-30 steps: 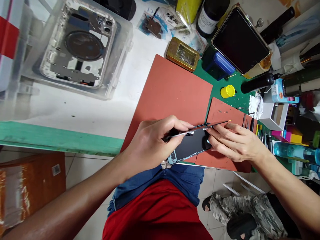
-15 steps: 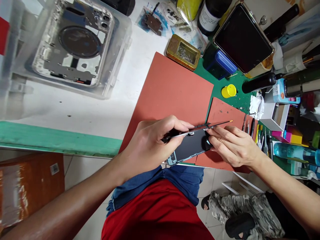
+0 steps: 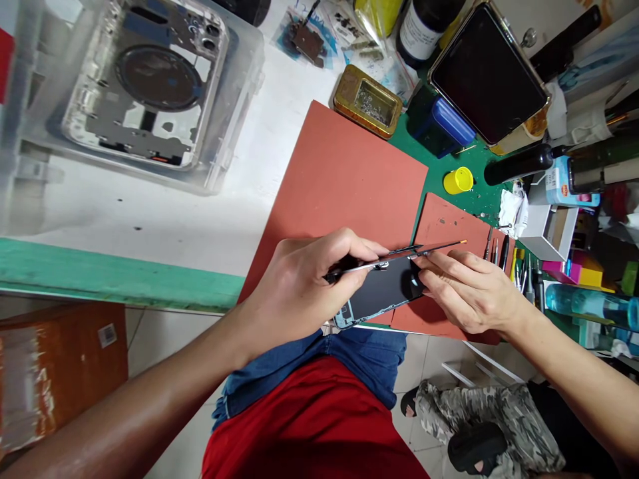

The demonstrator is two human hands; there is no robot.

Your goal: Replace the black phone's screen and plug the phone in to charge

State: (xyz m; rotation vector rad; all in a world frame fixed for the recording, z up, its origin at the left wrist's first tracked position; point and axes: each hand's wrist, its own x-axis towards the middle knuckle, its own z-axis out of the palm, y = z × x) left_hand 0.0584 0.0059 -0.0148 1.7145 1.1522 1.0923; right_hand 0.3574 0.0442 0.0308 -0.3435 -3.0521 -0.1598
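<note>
A dark phone panel [image 3: 384, 293] with a pale bluish rim is held tilted over the near edge of the red-brown mats. My left hand [image 3: 319, 279] pinches its upper edge between thumb and fingers, and covers its left part. Along that edge runs a thin dark strip [image 3: 444, 245] with an orange tip, sticking out to the right; I cannot tell whether it belongs to the panel. My right hand [image 3: 464, 289] has its fingers closed at the panel's right end, with the thumb tip hidden.
A clear plastic box [image 3: 239, 126] with an opened phone housing [image 3: 160, 126] stands upper left. A gold tin [image 3: 367, 100], yellow cap [image 3: 458, 180], propped phone [image 3: 489, 73] and several slim tools [image 3: 529, 279] lie beyond and right. A person in camouflage trousers [image 3: 494, 412] is at lower right.
Both hands keep nearly the same grip on the phone panel. The panel seems to have tipped very slightly; the rest of the view has shifted only a little.
</note>
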